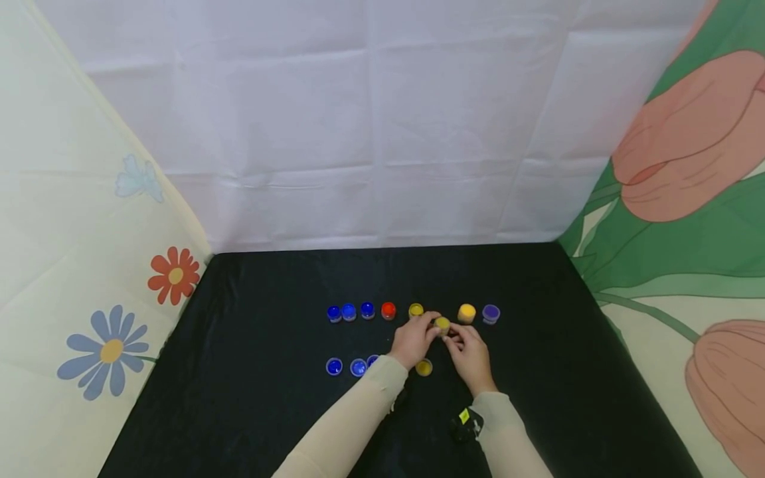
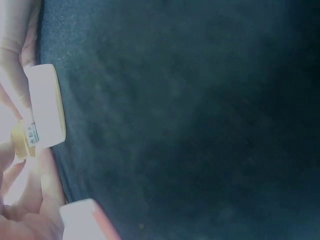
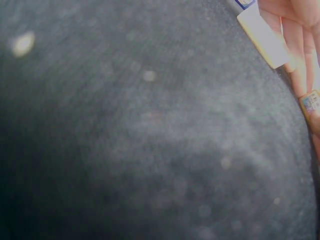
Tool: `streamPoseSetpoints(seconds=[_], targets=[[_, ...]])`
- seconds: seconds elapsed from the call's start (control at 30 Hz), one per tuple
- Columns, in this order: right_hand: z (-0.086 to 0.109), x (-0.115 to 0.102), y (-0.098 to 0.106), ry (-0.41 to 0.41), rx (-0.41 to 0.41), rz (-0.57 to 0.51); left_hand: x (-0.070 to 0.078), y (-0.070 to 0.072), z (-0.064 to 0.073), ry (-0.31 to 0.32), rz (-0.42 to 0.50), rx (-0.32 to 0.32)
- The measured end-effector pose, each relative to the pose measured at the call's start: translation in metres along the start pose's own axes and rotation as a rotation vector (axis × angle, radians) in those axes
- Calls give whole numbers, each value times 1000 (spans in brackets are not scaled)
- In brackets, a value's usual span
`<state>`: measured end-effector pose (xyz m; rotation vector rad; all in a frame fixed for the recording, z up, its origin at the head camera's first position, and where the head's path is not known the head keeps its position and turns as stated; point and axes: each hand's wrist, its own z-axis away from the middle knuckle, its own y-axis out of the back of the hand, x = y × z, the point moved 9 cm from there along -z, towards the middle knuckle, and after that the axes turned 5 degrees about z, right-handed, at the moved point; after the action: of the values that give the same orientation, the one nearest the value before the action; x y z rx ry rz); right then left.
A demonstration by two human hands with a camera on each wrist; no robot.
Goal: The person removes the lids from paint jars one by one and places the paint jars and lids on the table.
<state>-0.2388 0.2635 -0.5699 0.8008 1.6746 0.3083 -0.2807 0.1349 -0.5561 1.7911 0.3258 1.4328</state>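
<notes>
Head: held yellow jar, tabletop edges well apart

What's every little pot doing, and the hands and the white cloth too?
Left hand: pinching the held yellow pot.
Right hand: pinching it too.
Held yellow pot: yellow top showing.
Red pot: standing upright.
Purple pot: standing upright.
Blue pots: six showing, one partly hidden by the left sleeve.
Three other yellow pots: standing upright.
White cloth: hanging, creased.

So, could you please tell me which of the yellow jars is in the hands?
The yellow jar held between the left hand and the right hand; the other yellow jars stand on the black cloth, two in the far row, one nearer.
</notes>
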Motion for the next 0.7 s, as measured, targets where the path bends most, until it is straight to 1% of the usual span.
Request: streamPoseSetpoints(seconds=[0.2,0.37,0.47,0.6,0.7], targets=[[0,0,0,11,5,10,-2,-1,0,29,44,6],[0,-1,0,9,6,12,-5,0,1,52,120,4],[1,-1,-1,4,5,12,-5,3,1,29,144,16],[1,-2,0,12,27,9,2,8,2,-40,124,38],[1,-2,1,32,51,-5,7,10,3,-75,111,39]])
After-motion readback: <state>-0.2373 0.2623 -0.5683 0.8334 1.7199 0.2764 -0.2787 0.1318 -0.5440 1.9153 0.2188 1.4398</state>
